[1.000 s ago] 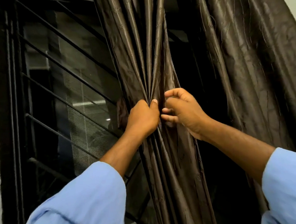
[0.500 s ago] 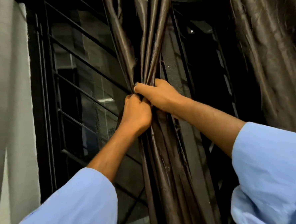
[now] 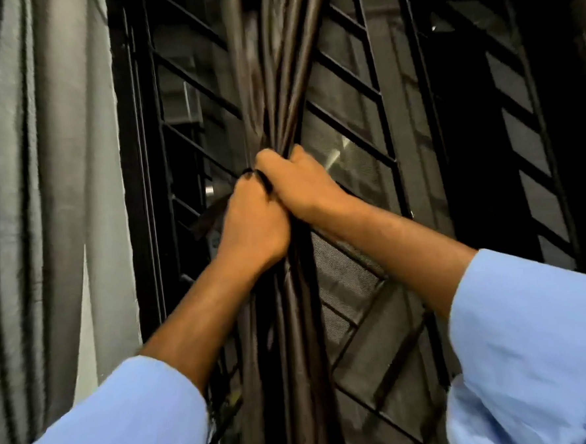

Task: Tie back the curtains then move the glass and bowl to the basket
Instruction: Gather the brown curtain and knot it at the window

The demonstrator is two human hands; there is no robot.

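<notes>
Hanging to the left of both hands is a pale grey curtain (image 3: 53, 202), well apart from them and falling in loose folds. Behind the hands stands a black window grille (image 3: 344, 81) with slanted bars, and a fine mesh screen (image 3: 342, 273) shows through it just to the right of the hands; a small bright glint sits on the pane behind. Nothing lies between the camera and the hands except the person's own forearms and light blue sleeves (image 3: 532, 344).

The left hand (image 3: 254, 224) is closed in a fist round the gathered dark brown curtain (image 3: 275, 68), fingers curled tight on the bunched cloth. The right hand (image 3: 299, 183) sits just above and against it, touching it, its fingers also wrapped round the same bundle from the right side. A thin dark strip (image 3: 209, 215) sticks out to the left of the left hand; whether it is a tie or a loose fold of the cloth cannot be told. The brown curtain runs straight up above the hands in narrow twisted pleats and drops below them between the two forearms.

Beyond the grille it is dark. The picture is a little blurred.
</notes>
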